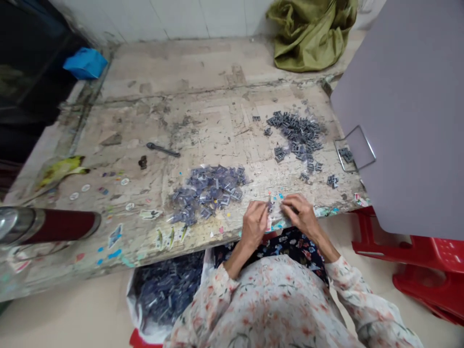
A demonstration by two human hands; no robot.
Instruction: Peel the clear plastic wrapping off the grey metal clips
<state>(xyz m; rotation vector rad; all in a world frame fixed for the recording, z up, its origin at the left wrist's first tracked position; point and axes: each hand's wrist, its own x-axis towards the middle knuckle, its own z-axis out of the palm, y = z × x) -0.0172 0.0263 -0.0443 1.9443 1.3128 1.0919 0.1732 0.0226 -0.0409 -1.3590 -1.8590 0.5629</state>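
At the table's front edge my left hand [254,221] is closed in a pinch on a small dark plastic part [270,205]. Just to its right, my right hand [301,213] is closed too, thumb and fingers together; whether it holds anything is too small to make out. Left of my hands lies a pile of small grey plastic parts in clear bags [210,188]. Farther back on the right is a heap of loose dark grey plastic parts [299,130], a few of them scattered towards me.
A maroon flask [61,225] lies at the left, near a banana peel [61,169]. A dark rod-like tool [163,149] rests mid-table. Below the edge stands a white sack [134,304] full of bagged parts. A large grey panel [406,116] and red stools [445,256] occupy the right.
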